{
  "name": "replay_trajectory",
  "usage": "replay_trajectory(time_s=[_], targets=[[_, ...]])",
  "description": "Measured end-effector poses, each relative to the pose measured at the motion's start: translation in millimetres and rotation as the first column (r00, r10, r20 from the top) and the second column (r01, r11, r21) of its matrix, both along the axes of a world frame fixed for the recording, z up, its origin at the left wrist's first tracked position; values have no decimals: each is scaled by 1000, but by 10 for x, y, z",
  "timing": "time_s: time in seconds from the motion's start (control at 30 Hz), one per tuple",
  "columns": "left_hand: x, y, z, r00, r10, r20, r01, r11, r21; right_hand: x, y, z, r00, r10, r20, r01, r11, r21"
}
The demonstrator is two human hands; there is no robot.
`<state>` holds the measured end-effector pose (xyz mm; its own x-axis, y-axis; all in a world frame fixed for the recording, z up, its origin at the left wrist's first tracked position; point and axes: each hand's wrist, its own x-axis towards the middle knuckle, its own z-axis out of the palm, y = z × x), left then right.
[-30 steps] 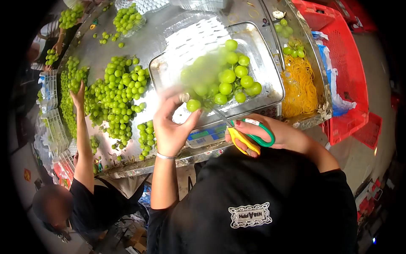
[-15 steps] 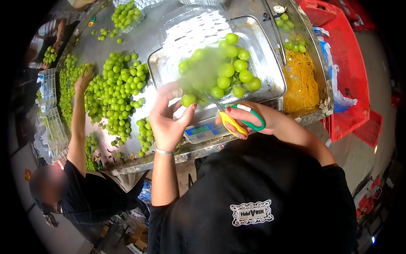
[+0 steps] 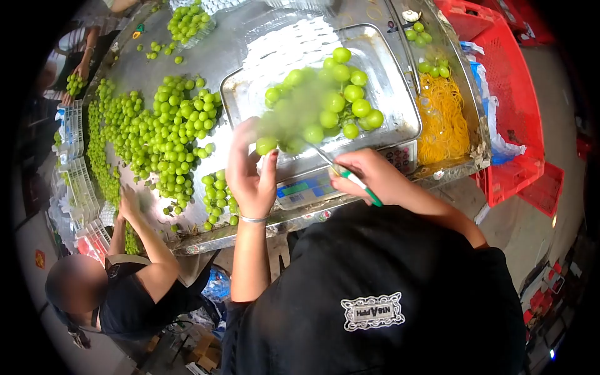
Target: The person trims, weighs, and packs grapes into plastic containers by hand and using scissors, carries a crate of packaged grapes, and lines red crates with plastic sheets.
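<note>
A bunch of green grapes (image 3: 333, 101) is over the metal tray (image 3: 390, 140), partly behind a blurred patch in the middle of the view. My left hand (image 3: 251, 178), with a bracelet at the wrist, has its fingers curled around the bunch's lower left side, a grape at its fingertips. My right hand (image 3: 369, 177) is closed on scissors (image 3: 356, 180) with green and yellow handles, turned edge-on. Their blades reach to the underside of the bunch. Beneath the tray is a scale (image 3: 306, 192) with a blue panel.
Piles of grapes (image 3: 165, 137) lie left on the metal table (image 3: 140, 59). White foam netting (image 3: 290, 44) is behind the bunch. Yellow rubber bands (image 3: 442, 122) and a red crate (image 3: 515, 106) are right. A co-worker (image 3: 134, 275) reaches in from the lower left; another person's hand (image 3: 82, 70) holds grapes.
My left hand has risen slightly with the grape at its fingertips. The scissors have turned from face-on to edge-on. The co-worker's arms have drawn back toward the table's near edge.
</note>
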<state>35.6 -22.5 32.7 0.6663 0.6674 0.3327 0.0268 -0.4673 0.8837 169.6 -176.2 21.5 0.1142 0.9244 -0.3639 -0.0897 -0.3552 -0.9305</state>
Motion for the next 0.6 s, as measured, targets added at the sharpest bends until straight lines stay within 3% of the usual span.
replay_trajectory(time_s=[0.03,0.1,0.13,0.17,0.23,0.27,0.33,0.37,0.43,0.5,0.6], targets=[[-94,61,-101,999,4,49,-8,996,94,72,-36,149,993,76,-87,-88,986,-142],[-252,77,-108,959,158,237,-101,967,-236,139,-191,222,985,153,-85,-163,978,-127],[-360,119,-103,912,222,344,-82,923,-376,173,-324,164,987,158,-26,-157,987,21],[-523,176,-93,902,270,337,-90,881,-464,199,-443,131,988,155,29,-157,973,169],[-772,224,-85,845,406,347,-91,749,-656,241,-632,273,959,-95,-267,103,995,18],[-922,268,-140,842,415,345,-102,750,-653,189,-759,185,906,-266,-328,314,944,102],[-1267,371,-353,792,607,65,-334,521,-786,339,-830,158,915,-210,-344,220,975,-12],[-1405,433,-464,771,635,52,-321,457,-830,412,-803,224,927,-151,-343,145,988,-44],[-1552,516,-574,733,676,-79,-432,373,-822,443,-831,187,932,-183,-314,187,982,-16],[-1618,579,-646,738,670,-86,-447,389,-805,490,-861,176,936,-215,-279,228,974,17],[-1721,696,-838,785,601,-146,-519,511,-685,598,-953,120,882,-438,-175,448,894,22]])
